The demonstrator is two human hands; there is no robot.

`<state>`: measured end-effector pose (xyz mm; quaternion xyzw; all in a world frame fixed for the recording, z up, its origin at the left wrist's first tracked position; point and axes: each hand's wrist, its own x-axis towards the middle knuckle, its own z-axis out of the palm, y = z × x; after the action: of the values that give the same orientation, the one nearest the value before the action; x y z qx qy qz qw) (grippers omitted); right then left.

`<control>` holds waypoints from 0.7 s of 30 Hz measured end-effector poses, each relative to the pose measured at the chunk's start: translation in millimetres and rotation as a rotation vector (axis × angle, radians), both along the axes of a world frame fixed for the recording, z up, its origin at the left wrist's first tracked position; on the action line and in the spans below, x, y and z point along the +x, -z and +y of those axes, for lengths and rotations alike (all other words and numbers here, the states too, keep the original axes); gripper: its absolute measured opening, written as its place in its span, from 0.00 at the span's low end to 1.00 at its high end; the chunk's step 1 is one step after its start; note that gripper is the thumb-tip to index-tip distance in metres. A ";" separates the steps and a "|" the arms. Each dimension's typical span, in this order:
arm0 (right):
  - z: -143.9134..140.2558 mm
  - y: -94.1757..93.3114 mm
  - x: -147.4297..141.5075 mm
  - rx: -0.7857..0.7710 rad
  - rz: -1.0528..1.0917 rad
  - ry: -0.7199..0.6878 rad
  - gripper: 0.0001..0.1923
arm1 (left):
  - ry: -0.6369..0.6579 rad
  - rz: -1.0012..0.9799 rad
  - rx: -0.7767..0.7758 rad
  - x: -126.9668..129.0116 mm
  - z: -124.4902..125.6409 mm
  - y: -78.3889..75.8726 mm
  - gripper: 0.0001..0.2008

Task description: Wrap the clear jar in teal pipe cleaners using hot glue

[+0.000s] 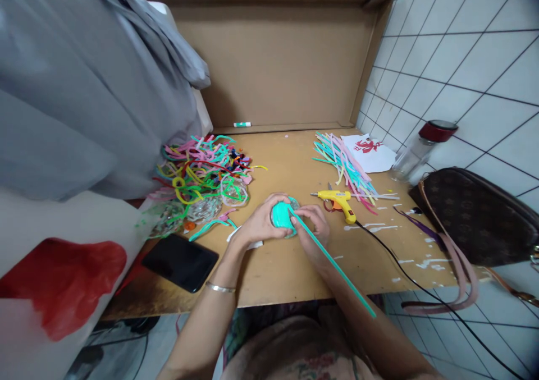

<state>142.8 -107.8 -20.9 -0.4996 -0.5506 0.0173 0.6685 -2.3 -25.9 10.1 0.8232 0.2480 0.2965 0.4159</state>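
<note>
My left hand (259, 221) is closed around a small round piece (281, 215) covered in turquoise, with a clear or greyish edge at its far right. A long turquoise pipe cleaner (332, 261) runs from that piece down to the right, over my right forearm. Its upper end is pinched in the fingers of my right hand (314, 231), close against the round piece. Just right of my hands lies a yellow hot glue gun (342, 201), nozzle pointing left. A white scrap (255, 245) lies partly hidden under my left wrist.
Tangled pipe cleaners (202, 169) and clear plastic pieces (204, 207) heap at the left, above a black phone (181, 262). Straight pipe cleaners (343, 161), a glass bottle (421, 150) and a brown bag (475, 214) stand right. The glue gun's cord (404, 270) crosses the table edge.
</note>
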 end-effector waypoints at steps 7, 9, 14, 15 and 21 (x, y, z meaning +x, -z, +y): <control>-4.4 -2.2 2.1 -0.032 0.001 -0.051 0.05 | 0.029 0.014 -0.038 -1.5 2.3 0.1 0.33; -3.7 -0.9 2.8 -0.025 -0.001 -0.055 0.05 | 0.029 0.021 -0.020 -1.6 3.7 1.6 0.33; -2.2 2.5 5.9 -0.051 -0.003 -0.040 0.07 | 0.051 0.019 -0.001 -2.4 5.7 4.6 0.34; -2.1 2.3 6.7 -0.075 0.016 -0.038 0.08 | 0.058 0.018 -0.003 -2.6 5.7 4.7 0.34; 2.1 0.8 10.4 -0.262 0.125 -0.047 0.18 | 0.094 0.015 -0.017 -4.4 5.1 3.1 0.34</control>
<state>153.1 -105.7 -21.7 -0.5673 -0.5126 0.1357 0.6300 -6.6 -20.8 7.0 0.8325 0.2147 0.2685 0.4345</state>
